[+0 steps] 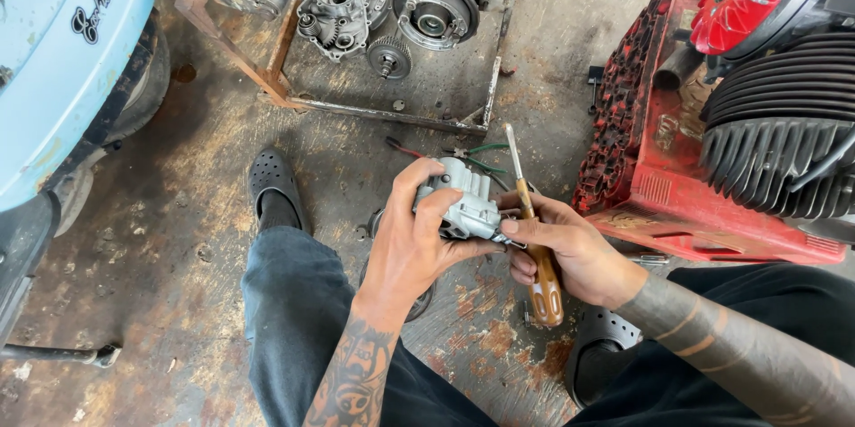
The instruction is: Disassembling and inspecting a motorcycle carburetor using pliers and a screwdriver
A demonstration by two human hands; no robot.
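Left hand (419, 244) gripped small grey metal part (463, 204) for steadiness; right hand (561, 253), just beside the part, held wooden-handled screwdriver (534, 240) tip-up, parked.

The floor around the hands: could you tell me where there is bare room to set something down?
Bare concrete lies left of the left shoe, toward the blue scooter. It is crowded ahead of the hands, where pliers lie by the rusty frame, and beside the red engine.

A repair workshop: stained concrete floor (178, 240), an opened engine (392, 8) on a rusty frame (267, 71), red machine (712, 124).
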